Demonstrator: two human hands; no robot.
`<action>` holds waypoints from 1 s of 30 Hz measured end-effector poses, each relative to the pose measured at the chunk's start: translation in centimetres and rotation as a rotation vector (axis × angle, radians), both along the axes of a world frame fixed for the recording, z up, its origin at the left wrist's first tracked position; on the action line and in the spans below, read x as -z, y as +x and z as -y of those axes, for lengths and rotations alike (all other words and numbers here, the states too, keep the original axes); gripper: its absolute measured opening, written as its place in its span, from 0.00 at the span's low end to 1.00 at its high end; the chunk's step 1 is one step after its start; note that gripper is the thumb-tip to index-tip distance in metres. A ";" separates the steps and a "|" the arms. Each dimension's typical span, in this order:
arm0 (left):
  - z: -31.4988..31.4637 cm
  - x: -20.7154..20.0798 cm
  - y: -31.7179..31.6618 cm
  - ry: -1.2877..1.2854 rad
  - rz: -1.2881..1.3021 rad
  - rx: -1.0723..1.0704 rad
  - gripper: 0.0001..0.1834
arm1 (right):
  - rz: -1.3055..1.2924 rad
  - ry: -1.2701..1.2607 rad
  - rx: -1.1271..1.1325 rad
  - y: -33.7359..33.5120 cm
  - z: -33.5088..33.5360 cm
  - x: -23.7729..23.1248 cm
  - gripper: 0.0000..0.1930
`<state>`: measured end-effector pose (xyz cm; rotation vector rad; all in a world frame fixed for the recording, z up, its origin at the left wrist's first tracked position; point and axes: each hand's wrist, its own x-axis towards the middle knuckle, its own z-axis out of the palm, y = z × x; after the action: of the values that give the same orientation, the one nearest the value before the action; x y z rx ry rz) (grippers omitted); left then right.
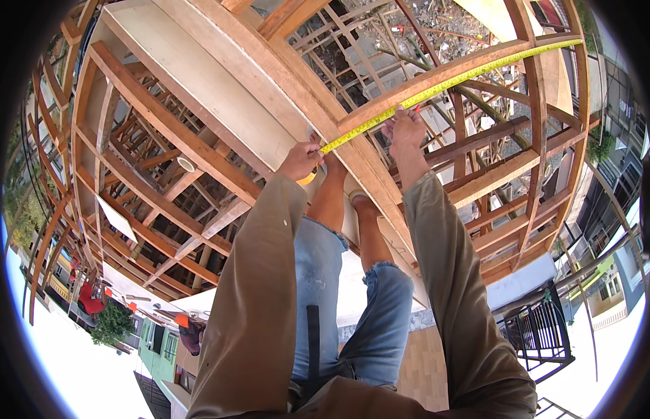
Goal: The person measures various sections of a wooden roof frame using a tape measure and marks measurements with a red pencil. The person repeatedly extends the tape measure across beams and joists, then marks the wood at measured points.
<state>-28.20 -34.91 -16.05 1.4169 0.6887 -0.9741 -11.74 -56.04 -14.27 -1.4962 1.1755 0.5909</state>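
My left hand [300,160] is closed around a tape measure, and part of its yellow-and-dark case [308,176] shows under the fingers. From there the yellow tape blade [471,72] runs out to the far right, along a wooden joist [444,75]. My right hand [407,131] is beside the blade, with its fingertips at the blade's near edge. A thin thing with a red tip [417,108] sticks out from these closed fingers; its kind is too small to make out. Beneath the left hand lies a broad wooden beam [370,164].
My feet stand on a pale ledge [347,202] beside the beam. Open wooden framing [164,126] spreads to the left and more joists [496,174] to the right, with debris [367,63] far below. People [191,335] are at the lower left.
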 end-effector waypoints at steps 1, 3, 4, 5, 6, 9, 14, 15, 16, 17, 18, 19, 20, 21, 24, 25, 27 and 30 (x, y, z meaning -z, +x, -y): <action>0.1 -0.1 0.1 0.006 0.011 0.013 0.11 | -0.002 0.007 -0.005 -0.1 0.1 0.0 0.08; 0.1 -0.1 0.5 0.012 -0.008 0.024 0.11 | -0.002 0.022 -0.017 0.0 0.3 0.1 0.08; 0.2 -0.2 0.6 -0.002 -0.023 -0.003 0.11 | -0.005 0.018 -0.022 0.0 0.4 0.2 0.08; 0.4 -0.3 0.8 -0.017 -0.039 -0.030 0.10 | -0.008 0.014 -0.027 0.0 0.4 0.2 0.08; 0.4 -0.3 0.9 -0.052 -0.058 -0.071 0.10 | -0.010 0.010 -0.033 0.1 0.5 0.3 0.08; 0.4 -0.4 1.1 0.053 0.033 0.128 0.10 | -0.027 0.041 -0.025 0.2 0.6 0.3 0.08; 0.8 -0.2 0.7 0.040 0.057 0.015 0.11 | -0.022 0.025 -0.022 0.1 0.4 0.1 0.07; 0.8 -0.1 0.7 0.044 0.051 0.019 0.12 | -0.018 0.029 -0.017 0.0 0.3 0.1 0.07; 0.8 0.0 0.7 0.040 0.062 0.015 0.12 | -0.019 0.026 -0.013 -0.1 0.3 0.1 0.07; 0.8 0.1 0.7 0.042 0.052 0.011 0.12 | -0.018 0.023 -0.009 -0.1 0.2 0.1 0.07; 0.8 0.1 0.8 0.044 0.043 0.007 0.12 | -0.023 0.002 -0.007 -0.1 0.2 0.2 0.07; 0.8 0.0 0.9 0.044 0.009 -0.004 0.12 | -0.024 0.024 -0.016 -0.2 0.1 0.2 0.07; 0.6 -0.2 0.9 0.036 -0.020 -0.006 0.12 | -0.027 0.019 -0.019 -0.3 0.0 0.2 0.07; 0.9 -0.2 1.3 0.006 -0.024 -0.018 0.12 | -0.017 0.001 -0.017 -0.2 0.3 0.2 0.07; 0.9 -0.6 2.0 0.016 0.044 0.059 0.13 | -0.007 -0.003 -0.067 0.0 0.8 0.2 0.08; 1.1 -0.6 2.4 0.012 0.002 0.054 0.14 | -0.049 0.007 -0.093 0.2 1.2 0.0 0.09; 1.2 -0.9 2.5 0.051 0.032 0.117 0.12 | -0.013 -0.005 -0.120 0.0 1.8 -0.6 0.11; 1.7 -1.1 2.3 0.099 0.091 0.111 0.14 | 0.019 -0.011 -0.161 -1.1 3.8 -2.4 0.13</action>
<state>-25.91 -36.65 -14.93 1.5902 0.6031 -0.9664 -12.84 -59.84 -11.90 -1.6127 1.0515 0.6787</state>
